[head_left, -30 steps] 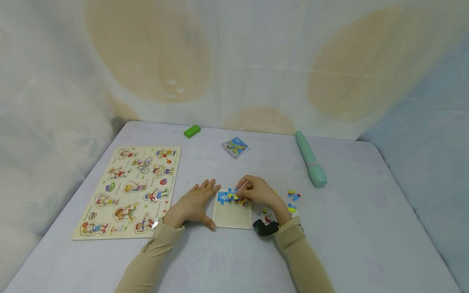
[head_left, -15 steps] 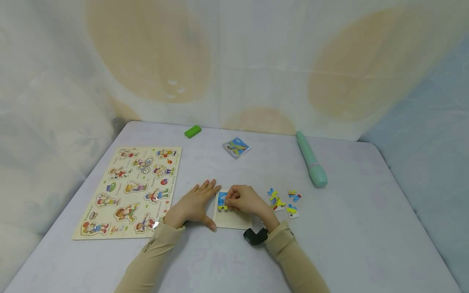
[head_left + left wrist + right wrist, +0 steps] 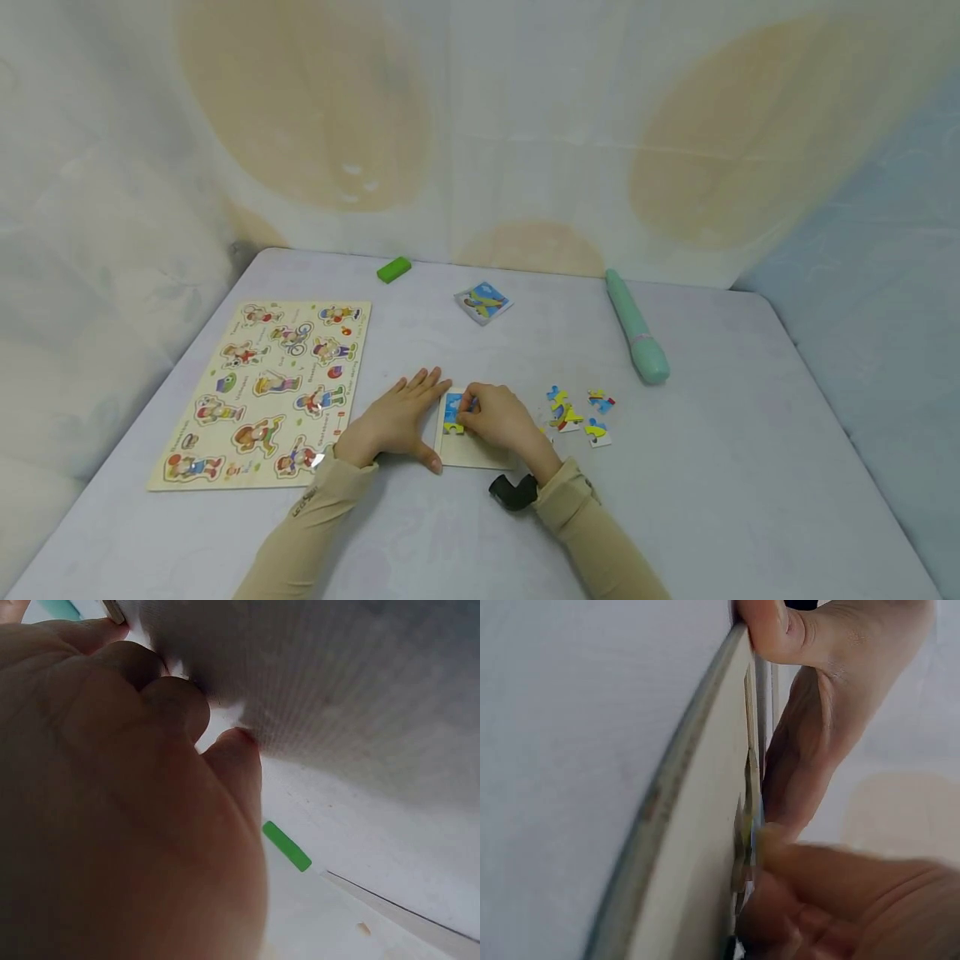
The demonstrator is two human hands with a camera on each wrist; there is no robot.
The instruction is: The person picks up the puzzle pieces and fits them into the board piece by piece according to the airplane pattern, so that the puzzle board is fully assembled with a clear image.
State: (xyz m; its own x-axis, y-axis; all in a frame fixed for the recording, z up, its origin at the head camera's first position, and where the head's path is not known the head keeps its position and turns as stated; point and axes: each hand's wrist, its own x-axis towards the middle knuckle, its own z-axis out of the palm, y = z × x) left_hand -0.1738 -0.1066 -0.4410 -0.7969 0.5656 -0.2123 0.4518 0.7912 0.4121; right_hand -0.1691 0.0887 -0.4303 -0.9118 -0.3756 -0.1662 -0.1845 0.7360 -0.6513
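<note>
A small wooden puzzle tray (image 3: 474, 454) lies on the table, with blue and yellow jigsaw pieces (image 3: 453, 414) at its upper left. My left hand (image 3: 393, 421) rests spread along the tray's left side, fingertips at the upper corner and thumb at the lower one. Over the tray, my right hand (image 3: 501, 418) has thumb and forefinger pinched on a jigsaw piece, mostly hidden behind the fingers, right beside the laid pieces. The right wrist view shows these fingers (image 3: 832, 885) blurred, low against the tray face. Several loose jigsaw pieces (image 3: 562, 408) lie to the right.
Left of the hands is a large wooden board (image 3: 168, 477) with sports figures. Farther back are a green block (image 3: 393, 269), a small picture card (image 3: 484, 301) and a mint-green tapered stick (image 3: 637, 329). Curtains hang behind the table's back edge.
My right hand has carried a piece from the tray's upper right leftward to the laid pieces, uncovering loose pieces at right. My left hand stays put.
</note>
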